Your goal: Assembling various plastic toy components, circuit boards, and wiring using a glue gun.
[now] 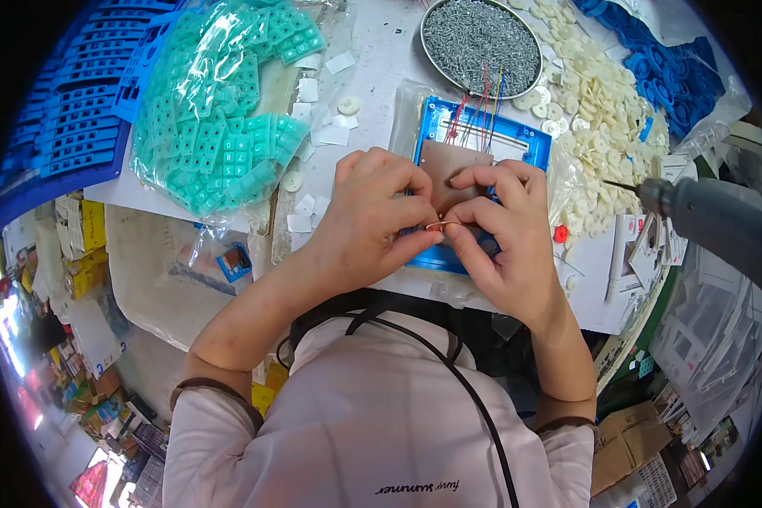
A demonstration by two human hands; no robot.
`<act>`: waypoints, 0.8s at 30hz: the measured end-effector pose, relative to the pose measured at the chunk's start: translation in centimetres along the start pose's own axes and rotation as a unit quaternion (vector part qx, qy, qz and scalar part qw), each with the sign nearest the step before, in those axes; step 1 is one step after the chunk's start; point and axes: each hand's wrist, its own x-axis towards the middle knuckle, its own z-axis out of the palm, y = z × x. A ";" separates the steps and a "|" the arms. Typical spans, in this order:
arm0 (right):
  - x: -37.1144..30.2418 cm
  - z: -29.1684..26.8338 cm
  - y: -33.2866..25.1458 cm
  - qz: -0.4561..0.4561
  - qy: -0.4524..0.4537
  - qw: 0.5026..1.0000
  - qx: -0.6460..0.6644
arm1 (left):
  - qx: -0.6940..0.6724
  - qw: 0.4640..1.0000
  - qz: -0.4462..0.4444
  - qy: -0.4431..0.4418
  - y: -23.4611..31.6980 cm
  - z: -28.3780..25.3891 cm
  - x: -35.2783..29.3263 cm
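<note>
Over the near half of a blue plastic housing [537,146], my left hand [372,216] and my right hand [510,233] meet with fingertips close together. Each pinches a thin copper-coloured wire [434,226] between thumb and forefinger. Under my fingers a brown circuit board [449,165] lies across the housing, partly covered by both hands. Thin red, yellow and blue leads [485,114] run up from the housing's far side toward the bowl. My hands hide most of the housing's near part.
Bagged green rubber keypads [229,144] lie left, beside stacked blue casings [68,110]. A round bowl of screws [483,42] stands beyond the housing. White plastic discs [593,110] and blue round parts [677,85] are heaped right. A power screwdriver [703,216] juts in from the right.
</note>
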 end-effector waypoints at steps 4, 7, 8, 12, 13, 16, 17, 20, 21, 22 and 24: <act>-0.1 -0.2 0.2 0.005 -0.002 1.000 0.007 | 0.000 0.999 0.012 -0.034 0.0 -0.1 0.1; -0.1 -0.2 0.4 0.018 -0.004 1.000 0.014 | 0.019 0.998 0.014 -0.052 -0.1 -0.7 -0.1; -0.1 -0.2 0.5 0.026 -0.002 1.000 0.016 | 0.012 0.999 -0.003 -0.051 0.0 -0.9 -0.2; -0.1 -0.1 0.7 0.035 0.008 0.999 0.015 | -0.005 0.998 -0.049 -0.026 0.7 -0.9 -0.3; -0.1 0.0 0.6 0.033 0.009 0.999 0.014 | -0.007 0.998 -0.056 -0.014 0.7 -0.6 -0.4; -0.1 0.0 0.6 0.030 0.013 0.999 0.010 | 0.008 0.999 -0.050 0.005 1.0 0.1 -0.2; -0.1 0.0 0.6 0.029 0.015 0.999 0.010 | 0.014 0.998 -0.052 0.011 1.2 0.3 -0.2; -0.1 0.0 0.7 0.031 0.018 0.999 0.011 | 0.025 0.998 -0.055 0.032 1.3 0.8 -0.1; -0.1 0.1 0.8 0.032 0.018 0.999 0.012 | 0.027 0.997 -0.057 0.039 1.3 0.9 -0.1; -0.1 0.1 0.8 0.032 0.019 0.999 0.014 | 0.029 0.997 -0.058 0.046 1.3 1.1 -0.2; -0.1 0.2 0.8 0.033 0.021 0.999 0.018 | 0.035 0.996 -0.063 0.057 1.3 1.3 -0.1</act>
